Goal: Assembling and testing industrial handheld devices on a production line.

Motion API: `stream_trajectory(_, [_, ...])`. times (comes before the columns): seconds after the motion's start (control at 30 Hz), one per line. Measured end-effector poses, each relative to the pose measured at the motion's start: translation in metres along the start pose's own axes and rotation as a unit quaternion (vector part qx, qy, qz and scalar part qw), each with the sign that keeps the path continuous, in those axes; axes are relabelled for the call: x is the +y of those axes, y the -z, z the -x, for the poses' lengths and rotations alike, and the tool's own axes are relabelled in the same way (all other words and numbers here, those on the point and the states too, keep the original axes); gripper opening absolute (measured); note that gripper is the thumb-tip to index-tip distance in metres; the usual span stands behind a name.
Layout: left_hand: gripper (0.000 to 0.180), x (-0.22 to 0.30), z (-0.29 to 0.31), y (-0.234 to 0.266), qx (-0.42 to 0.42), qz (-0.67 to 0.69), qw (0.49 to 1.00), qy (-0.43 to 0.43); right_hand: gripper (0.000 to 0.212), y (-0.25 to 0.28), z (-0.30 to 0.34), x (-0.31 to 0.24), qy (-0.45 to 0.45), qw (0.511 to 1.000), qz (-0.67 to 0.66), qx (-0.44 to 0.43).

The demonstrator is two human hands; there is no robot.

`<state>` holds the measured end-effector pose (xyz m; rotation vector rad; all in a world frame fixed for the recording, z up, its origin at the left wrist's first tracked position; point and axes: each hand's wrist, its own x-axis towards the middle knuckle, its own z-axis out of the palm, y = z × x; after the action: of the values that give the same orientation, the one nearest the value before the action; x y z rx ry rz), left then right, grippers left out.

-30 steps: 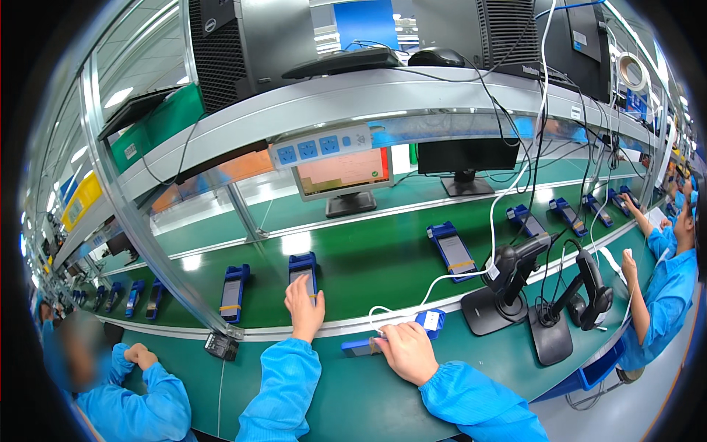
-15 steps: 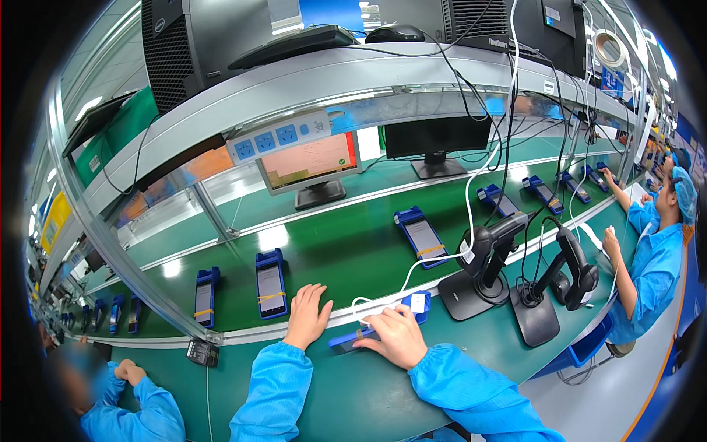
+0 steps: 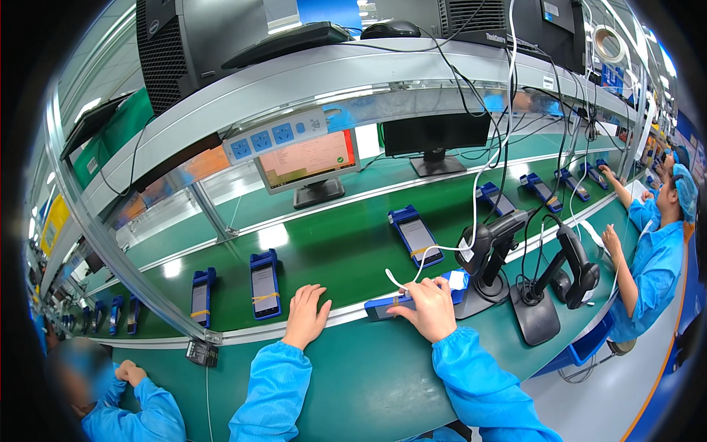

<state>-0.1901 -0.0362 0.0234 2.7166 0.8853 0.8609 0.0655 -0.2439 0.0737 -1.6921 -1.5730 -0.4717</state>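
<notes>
My right hand is closed around a blue handheld terminal, gripping it from above near the metal edge of the green conveyor belt. The terminal is on its side, with its far end close to the base of a black barcode scanner. A white cable curls down beside my fingers; whether it joins the terminal I cannot tell. My left hand lies across the belt's metal edge with fingers stretched out, holding nothing. Just left of it, another blue terminal with a yellow band lies face up on the belt.
A second scanner on a stand is at the right. More terminals lie along the belt. Beyond are a lit monitor and a dark one. Co-workers in blue sit at the left and right.
My right hand has moved right and away from me with the terminal, closer to the scanner base. The terminals on the belt have shifted slightly left. My left hand has stayed in place.
</notes>
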Motion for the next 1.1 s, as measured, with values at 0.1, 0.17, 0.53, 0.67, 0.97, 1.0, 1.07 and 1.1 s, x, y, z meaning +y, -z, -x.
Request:
stream_trajectory(0.1, [0.043,-0.001,0.000,0.000,-0.001,-0.001,1.000,0.000,0.050,-0.001,0.000,0.003,-0.007,1.000,-0.002,-0.003])
stream_trajectory(0.17, [0.043,-0.002,0.000,0.001,0.000,-0.002,1.000,0.002,0.050,-0.001,-0.001,0.001,-0.011,1.000,-0.002,-0.012])
stream_trajectory(0.53, [0.038,0.011,-0.011,-0.007,0.002,0.039,0.999,-0.001,0.052,-0.014,0.017,-0.044,0.094,0.991,-0.092,-0.028])
stream_trajectory(0.67, [0.033,0.014,-0.031,-0.029,0.017,0.098,0.995,-0.004,0.051,-0.013,0.022,-0.071,0.138,0.980,-0.129,-0.068])
stream_trajectory(0.97, [0.027,0.049,-0.098,-0.086,-0.021,0.210,0.977,0.006,0.052,-0.026,0.035,-0.081,0.179,0.964,-0.177,-0.080])
stream_trajectory(1.0, [0.027,0.053,-0.104,-0.092,-0.030,0.211,0.977,0.002,0.051,-0.026,0.034,-0.081,0.186,0.961,-0.190,-0.072])
stream_trajectory(1.07, [0.029,0.062,-0.118,-0.106,-0.050,0.222,0.974,0.006,0.051,-0.024,0.035,-0.079,0.176,0.963,-0.187,-0.075])
stream_trajectory(1.1, [0.033,0.062,-0.125,-0.112,-0.052,0.233,0.971,0.013,0.051,-0.024,0.035,-0.080,0.176,0.962,-0.196,-0.071])
